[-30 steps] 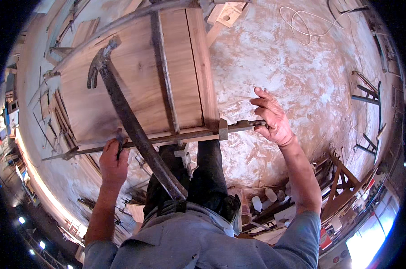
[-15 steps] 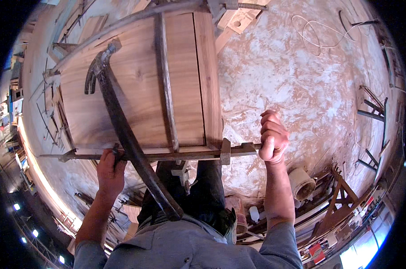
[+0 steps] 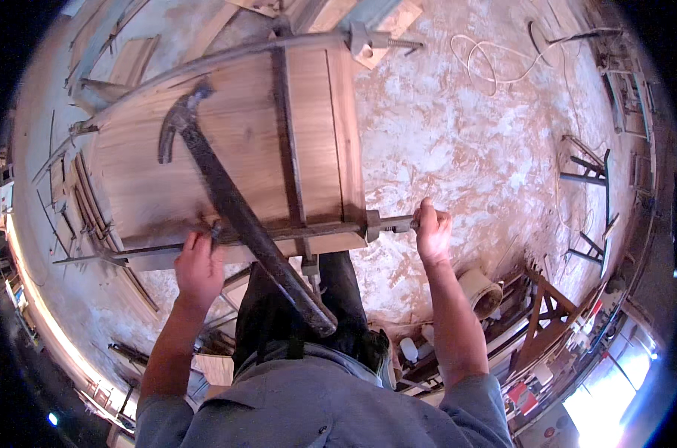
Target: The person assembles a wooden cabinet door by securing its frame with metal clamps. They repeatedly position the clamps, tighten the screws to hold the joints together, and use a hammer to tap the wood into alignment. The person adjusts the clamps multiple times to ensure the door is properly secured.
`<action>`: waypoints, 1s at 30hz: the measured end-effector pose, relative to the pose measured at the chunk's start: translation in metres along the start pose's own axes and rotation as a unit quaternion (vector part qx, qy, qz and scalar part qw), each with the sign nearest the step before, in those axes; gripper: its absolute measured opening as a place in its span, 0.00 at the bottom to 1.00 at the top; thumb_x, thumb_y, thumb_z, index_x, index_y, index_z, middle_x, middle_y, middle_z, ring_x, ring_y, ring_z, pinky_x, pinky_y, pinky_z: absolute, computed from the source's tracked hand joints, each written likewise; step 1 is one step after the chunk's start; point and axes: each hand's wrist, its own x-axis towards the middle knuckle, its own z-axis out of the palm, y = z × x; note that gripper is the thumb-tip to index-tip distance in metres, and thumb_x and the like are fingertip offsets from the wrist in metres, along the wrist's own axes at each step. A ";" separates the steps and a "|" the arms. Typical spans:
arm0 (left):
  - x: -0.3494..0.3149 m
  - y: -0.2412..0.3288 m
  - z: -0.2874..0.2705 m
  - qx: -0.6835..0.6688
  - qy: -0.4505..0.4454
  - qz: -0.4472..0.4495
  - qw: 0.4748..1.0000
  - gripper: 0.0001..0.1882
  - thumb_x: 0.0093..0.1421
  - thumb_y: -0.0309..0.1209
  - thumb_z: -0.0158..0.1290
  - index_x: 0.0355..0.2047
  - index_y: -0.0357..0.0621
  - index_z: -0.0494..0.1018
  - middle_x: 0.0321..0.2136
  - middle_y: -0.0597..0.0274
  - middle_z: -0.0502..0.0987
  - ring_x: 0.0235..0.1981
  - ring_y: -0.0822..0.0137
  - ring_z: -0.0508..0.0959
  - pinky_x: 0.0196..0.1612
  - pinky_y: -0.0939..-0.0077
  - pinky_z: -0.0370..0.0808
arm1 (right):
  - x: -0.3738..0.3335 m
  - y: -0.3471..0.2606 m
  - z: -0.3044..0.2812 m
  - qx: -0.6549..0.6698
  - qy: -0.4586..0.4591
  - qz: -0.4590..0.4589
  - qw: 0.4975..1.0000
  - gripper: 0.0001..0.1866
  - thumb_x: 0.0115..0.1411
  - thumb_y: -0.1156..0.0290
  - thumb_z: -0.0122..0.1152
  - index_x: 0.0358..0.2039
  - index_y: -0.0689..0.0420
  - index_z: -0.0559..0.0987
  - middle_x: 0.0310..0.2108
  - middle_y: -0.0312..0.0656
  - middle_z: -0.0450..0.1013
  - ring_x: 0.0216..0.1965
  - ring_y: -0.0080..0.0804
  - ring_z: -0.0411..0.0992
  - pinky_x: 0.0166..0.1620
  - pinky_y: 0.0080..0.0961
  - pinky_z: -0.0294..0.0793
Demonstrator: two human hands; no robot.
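Observation:
A wooden panel (image 3: 234, 149) with a framed edge lies before me, bound by long metal bar clamps. Along its near edge runs one bar clamp (image 3: 331, 230). My left hand (image 3: 199, 269) closes its fingers at the left part of this bar, by a small dark piece partly hidden by the fingers. At the right end, my right hand (image 3: 432, 233) is wrapped round the end of the clamp's screw, just beyond its jaw (image 3: 372, 225). A claw hammer (image 3: 234, 201) slants across the panel, its head far left and its handle end over my lap; neither hand touches it.
A second bar clamp (image 3: 359, 41) spans the far edge, and a crosswise clamp (image 3: 290, 134) lies over the panel. Loose boards (image 3: 133, 60) are at far left. A white cable (image 3: 484, 67) and metal stands (image 3: 588, 179) lie right; a bucket (image 3: 482, 293) stands near right.
The near clamp now lies farther over the panel, with the wooden edge showing below it. My right hand has shifted left and its grip has turned. The whole view has tilted a little.

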 end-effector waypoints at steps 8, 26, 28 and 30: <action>0.011 0.010 -0.012 -0.020 -0.033 0.009 0.999 0.13 0.60 0.36 0.54 0.41 0.41 0.72 0.36 0.44 0.75 0.34 0.40 0.77 0.33 0.50 0.75 | 0.001 0.003 -0.004 -0.007 0.005 0.005 1.000 0.31 0.65 0.52 0.44 0.15 0.64 0.74 0.13 0.45 0.71 0.18 0.31 0.70 0.28 0.31 0.69; 0.011 0.007 -0.008 0.021 -0.057 0.008 0.998 0.13 0.58 0.35 0.56 0.41 0.44 0.73 0.36 0.49 0.76 0.35 0.43 0.78 0.34 0.51 0.75 | 0.003 0.018 0.008 0.023 0.001 -0.008 1.000 0.31 0.66 0.51 0.47 0.19 0.67 0.77 0.15 0.45 0.73 0.19 0.32 0.71 0.30 0.33 0.71; 0.009 0.003 -0.011 0.024 -0.075 -0.001 0.997 0.14 0.58 0.35 0.56 0.42 0.43 0.73 0.38 0.48 0.76 0.35 0.43 0.78 0.35 0.51 0.76 | -0.002 0.008 0.002 -0.004 -0.012 0.017 1.000 0.27 0.65 0.54 0.47 0.17 0.63 0.73 0.16 0.40 0.69 0.23 0.25 0.65 0.29 0.30 0.66; 0.008 0.000 -0.011 0.027 -0.079 0.000 0.997 0.14 0.58 0.34 0.55 0.43 0.43 0.73 0.42 0.48 0.75 0.36 0.43 0.78 0.36 0.52 0.76 | -0.006 0.002 0.000 -0.006 0.001 0.005 1.000 0.27 0.66 0.55 0.46 0.17 0.64 0.73 0.16 0.41 0.70 0.22 0.25 0.66 0.28 0.31 0.67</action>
